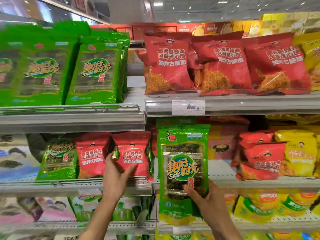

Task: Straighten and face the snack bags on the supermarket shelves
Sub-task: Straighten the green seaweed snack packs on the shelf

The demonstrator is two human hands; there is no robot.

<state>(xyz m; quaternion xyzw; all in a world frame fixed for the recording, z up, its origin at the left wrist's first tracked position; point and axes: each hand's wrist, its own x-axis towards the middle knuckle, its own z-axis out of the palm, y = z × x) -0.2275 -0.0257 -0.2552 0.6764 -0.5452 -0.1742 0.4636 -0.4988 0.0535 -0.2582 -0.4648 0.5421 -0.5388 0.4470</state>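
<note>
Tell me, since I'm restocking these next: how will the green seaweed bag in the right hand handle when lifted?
The green seaweed bag probably feels light: the right hand holds it upright from its lower edge alone. It looks fairly stiff, standing flat without drooping, likely from the tray visible inside. Its glossy film may be slippery, so a loose grip could slide.

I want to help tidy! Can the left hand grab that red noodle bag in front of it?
Probably yes. The left hand is open, its fingers already against the red noodle bag, and nothing is between them. The right hand holds the green seaweed bag.
</note>
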